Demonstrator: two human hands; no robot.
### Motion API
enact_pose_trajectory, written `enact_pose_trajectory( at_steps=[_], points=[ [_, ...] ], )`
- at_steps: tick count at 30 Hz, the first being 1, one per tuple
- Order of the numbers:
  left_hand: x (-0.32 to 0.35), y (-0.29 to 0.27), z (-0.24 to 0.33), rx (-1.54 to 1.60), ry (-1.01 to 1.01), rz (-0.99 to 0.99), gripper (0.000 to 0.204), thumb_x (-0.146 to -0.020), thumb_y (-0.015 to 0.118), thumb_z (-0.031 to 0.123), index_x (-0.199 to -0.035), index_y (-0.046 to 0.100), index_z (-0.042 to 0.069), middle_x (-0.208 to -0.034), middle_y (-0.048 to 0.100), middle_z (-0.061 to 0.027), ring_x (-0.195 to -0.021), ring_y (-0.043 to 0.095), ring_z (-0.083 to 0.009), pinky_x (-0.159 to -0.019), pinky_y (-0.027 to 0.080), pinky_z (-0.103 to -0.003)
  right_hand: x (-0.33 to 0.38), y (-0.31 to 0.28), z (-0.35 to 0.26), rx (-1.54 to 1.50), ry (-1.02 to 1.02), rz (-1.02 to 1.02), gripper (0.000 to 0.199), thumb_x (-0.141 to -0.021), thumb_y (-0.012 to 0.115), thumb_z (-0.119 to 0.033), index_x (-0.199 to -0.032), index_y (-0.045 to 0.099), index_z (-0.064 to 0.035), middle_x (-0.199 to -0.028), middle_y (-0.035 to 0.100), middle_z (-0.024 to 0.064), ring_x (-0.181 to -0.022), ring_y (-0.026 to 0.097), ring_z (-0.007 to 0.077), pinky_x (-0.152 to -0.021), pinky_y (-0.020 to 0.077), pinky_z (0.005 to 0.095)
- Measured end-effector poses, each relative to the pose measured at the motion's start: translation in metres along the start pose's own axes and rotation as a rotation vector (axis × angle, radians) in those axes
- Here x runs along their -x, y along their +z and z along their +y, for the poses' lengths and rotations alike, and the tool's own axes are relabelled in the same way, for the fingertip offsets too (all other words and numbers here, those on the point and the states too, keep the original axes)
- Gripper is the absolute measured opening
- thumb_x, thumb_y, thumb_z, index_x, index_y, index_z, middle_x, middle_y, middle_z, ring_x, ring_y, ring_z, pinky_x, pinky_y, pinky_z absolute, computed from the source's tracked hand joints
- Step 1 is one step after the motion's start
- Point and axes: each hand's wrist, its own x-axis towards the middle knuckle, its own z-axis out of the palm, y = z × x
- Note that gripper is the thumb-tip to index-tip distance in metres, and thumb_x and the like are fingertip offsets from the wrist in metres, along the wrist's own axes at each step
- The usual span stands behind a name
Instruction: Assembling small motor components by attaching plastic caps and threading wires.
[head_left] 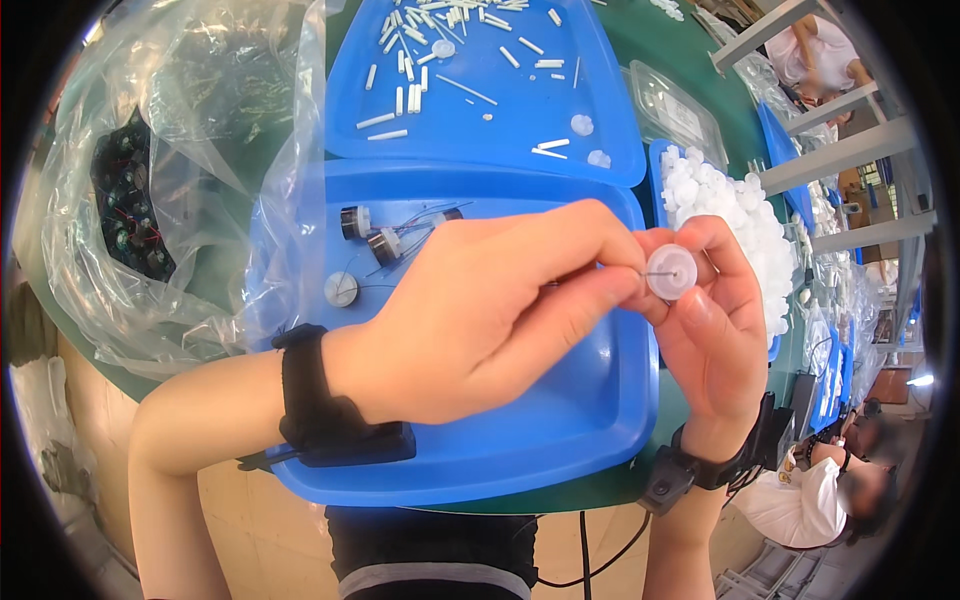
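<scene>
Above the right side of the near blue tray (560, 420), my two hands meet at a small, round, translucent white plastic cap (672, 270). The fingers of my right hand (728, 330) are closed around its edge. A thin dark wire (657, 274) runs to the cap's centre, and my left hand (490, 310) pinches it between thumb and forefinger. Under my left hand, several short black cylinders (383, 246) with white plastic pieces and thin wires lie in the tray. A pale round piece (341, 289) with wire is beside them.
A second blue tray (600, 90) behind holds many short white tubes (410, 60). To the right are a heap of white plastic caps (735, 230) and a clear plastic box (678, 110). A clear bag (215, 100) with dark parts lies left. Other people sit far right, beyond metal bars (840, 160).
</scene>
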Motion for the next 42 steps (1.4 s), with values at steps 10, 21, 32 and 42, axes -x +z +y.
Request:
enact_pose_trajectory(
  at_steps=[10,21,32,42],
  points=[
    [-0.001,0.014,0.002,-0.145,0.127,0.112,0.004,-0.073,0.055,-0.002,-0.076,0.056,0.000,-0.064,0.056,-0.0049,-0.046,0.049,-0.0106,-0.041,0.036,-0.020,0.013,-0.011,0.013,0.085,-0.103,-0.085,0.039,-0.073,0.063,-0.010,-0.104,0.039,-0.0063,-0.110,0.051,0.0147,-0.096,0.052,0.0185,-0.082,0.0417,0.0296],
    [0.005,0.020,-0.002,-0.250,0.182,0.304,0.010,-0.062,0.059,-0.007,-0.067,0.055,0.001,-0.057,0.052,-0.0034,-0.039,0.043,-0.0097,-0.036,0.032,-0.020,0.017,-0.004,0.019,0.318,-0.299,-0.071,0.039,-0.071,0.066,-0.010,-0.101,0.040,-0.0053,-0.110,0.050,0.0178,-0.097,0.052,0.0204,-0.084,0.0407,0.0299],
    [0.007,0.021,-0.004,-0.268,0.155,0.305,0.012,-0.060,0.058,-0.008,-0.066,0.054,0.001,-0.057,0.052,-0.0050,-0.041,0.044,-0.0152,-0.037,0.034,-0.022,0.017,-0.005,0.022,0.452,-0.384,-0.058,0.038,-0.070,0.066,-0.011,-0.100,0.043,-0.0051,-0.109,0.050,0.0197,-0.099,0.052,0.0235,-0.086,0.0405,0.0330],
    [0.007,0.022,-0.006,-0.245,0.170,0.303,0.013,-0.058,0.058,-0.009,-0.066,0.053,0.000,-0.057,0.051,-0.0060,-0.043,0.046,-0.0170,-0.038,0.036,-0.023,0.017,-0.007,0.021,0.460,-0.381,-0.066,0.036,-0.070,0.066,-0.010,-0.099,0.044,-0.0048,-0.110,0.049,0.0197,-0.100,0.051,0.0252,-0.087,0.0403,0.0339]
  ],
)
